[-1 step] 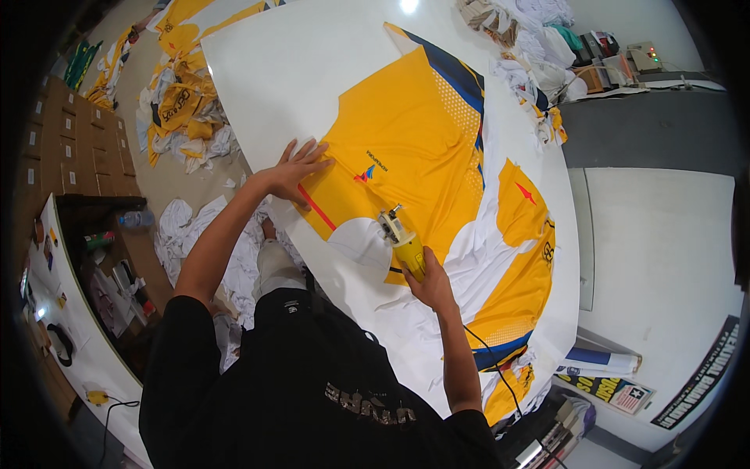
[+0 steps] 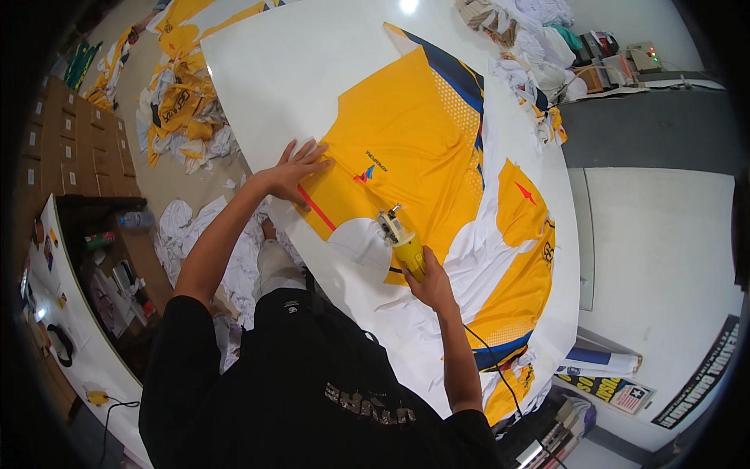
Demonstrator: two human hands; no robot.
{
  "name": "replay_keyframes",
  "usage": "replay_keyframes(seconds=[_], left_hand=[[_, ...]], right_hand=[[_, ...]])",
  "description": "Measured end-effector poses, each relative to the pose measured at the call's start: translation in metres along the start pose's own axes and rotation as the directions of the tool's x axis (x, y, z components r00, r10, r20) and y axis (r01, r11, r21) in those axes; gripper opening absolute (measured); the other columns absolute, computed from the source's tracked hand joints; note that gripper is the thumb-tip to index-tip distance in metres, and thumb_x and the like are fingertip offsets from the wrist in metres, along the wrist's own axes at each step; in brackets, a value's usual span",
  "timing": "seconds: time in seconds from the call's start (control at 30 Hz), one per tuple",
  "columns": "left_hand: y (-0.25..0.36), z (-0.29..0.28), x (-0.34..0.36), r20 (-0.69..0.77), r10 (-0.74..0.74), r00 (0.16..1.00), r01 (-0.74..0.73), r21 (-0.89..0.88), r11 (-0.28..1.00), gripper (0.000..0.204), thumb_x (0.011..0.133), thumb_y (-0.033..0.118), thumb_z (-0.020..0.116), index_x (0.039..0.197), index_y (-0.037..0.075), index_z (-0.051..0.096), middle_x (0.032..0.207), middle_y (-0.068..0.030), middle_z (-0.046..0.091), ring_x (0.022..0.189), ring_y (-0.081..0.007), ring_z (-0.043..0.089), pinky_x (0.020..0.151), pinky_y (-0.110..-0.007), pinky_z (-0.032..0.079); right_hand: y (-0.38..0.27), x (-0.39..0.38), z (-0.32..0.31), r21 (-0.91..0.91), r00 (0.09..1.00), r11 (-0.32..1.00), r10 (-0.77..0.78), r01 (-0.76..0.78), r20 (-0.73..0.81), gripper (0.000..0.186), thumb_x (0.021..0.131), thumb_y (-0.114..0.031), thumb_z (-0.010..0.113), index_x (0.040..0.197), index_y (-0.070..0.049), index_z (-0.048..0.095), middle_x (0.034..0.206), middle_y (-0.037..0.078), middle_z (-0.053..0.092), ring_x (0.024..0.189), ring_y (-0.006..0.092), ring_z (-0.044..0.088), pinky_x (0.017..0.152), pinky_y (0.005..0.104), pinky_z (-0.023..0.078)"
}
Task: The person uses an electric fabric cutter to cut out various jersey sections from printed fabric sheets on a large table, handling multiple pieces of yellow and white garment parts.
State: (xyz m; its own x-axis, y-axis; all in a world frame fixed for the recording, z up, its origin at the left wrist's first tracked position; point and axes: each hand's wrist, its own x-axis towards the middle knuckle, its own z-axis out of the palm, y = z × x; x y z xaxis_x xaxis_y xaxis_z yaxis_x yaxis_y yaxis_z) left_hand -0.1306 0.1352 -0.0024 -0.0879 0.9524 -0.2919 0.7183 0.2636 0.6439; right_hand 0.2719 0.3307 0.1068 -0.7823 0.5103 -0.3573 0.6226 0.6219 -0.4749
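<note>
A large sheet of white fabric printed with yellow jersey panels [image 2: 414,148] lies spread over a white cutting table [image 2: 273,70]. My left hand [image 2: 295,173] rests flat, fingers spread, on the yellow panel's left edge beside a red stripe. My right hand [image 2: 428,283] grips the yellow handle of a small electric rotary cutter [image 2: 400,238]. Its blade end sits on the fabric where the yellow print meets a white patch. A black cord [image 2: 500,375] trails from the cutter along my right forearm.
Yellow and white fabric offcuts [image 2: 183,109] lie heaped on the floor to the left, with more white scraps [image 2: 180,227] by my legs. Cardboard boxes [image 2: 70,148] line the left. A cloth pile [image 2: 531,47] sits at the table's far end; paper rolls [image 2: 601,363] lie lower right.
</note>
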Motion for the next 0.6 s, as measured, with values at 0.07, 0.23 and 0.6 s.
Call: replay_keyframes(seconds=[0.07, 0.23, 0.6], left_hand=[[0.001, -0.001, 0.000, 0.019, -0.011, 1.000, 0.011, 0.008, 1.000, 0.130, 0.060, 0.038, 0.096, 0.170, 0.022, 0.029, 0.180, -0.0152, 0.004, 0.166, -0.0336, -0.010, 0.130, -0.056, -0.013], [-0.002, -0.009, 0.006, 0.021, -0.022, 1.000, 0.022, 0.013, 1.000, 0.129, 0.062, 0.040, 0.095, 0.170, 0.022, 0.028, 0.180, -0.0148, 0.003, 0.166, -0.0349, -0.011, 0.129, -0.057, -0.014], [-0.021, -0.002, 0.018, 0.002, 0.097, 0.995, -0.097, 0.096, 0.991, 0.120, 0.073, 0.055, 0.087, 0.169, 0.015, 0.029, 0.179, -0.0190, 0.004, 0.163, -0.0472, -0.005, 0.124, -0.070, -0.009]], right_hand=[[0.001, 0.001, -0.001, -0.008, 1.000, 1.000, -0.023, 0.023, -0.014, 0.065, 0.092, -0.024, 0.079, 0.141, 0.000, 0.045, 0.122, 0.030, 0.067, 0.108, 0.0508, 0.067, 0.084, 0.0545, 0.057], [0.008, -0.017, 0.003, -0.054, 0.995, 0.997, 0.051, -0.055, -0.085, 0.070, 0.090, -0.026, 0.079, 0.146, -0.001, 0.045, 0.125, 0.024, 0.067, 0.111, 0.0459, 0.067, 0.085, 0.0538, 0.057], [-0.132, -0.148, 0.107, 0.041, 0.818, 0.863, 0.491, -0.503, -0.299, 0.065, 0.084, -0.019, 0.083, 0.139, 0.000, 0.053, 0.117, 0.022, 0.070, 0.104, 0.0435, 0.071, 0.081, 0.0507, 0.059]])
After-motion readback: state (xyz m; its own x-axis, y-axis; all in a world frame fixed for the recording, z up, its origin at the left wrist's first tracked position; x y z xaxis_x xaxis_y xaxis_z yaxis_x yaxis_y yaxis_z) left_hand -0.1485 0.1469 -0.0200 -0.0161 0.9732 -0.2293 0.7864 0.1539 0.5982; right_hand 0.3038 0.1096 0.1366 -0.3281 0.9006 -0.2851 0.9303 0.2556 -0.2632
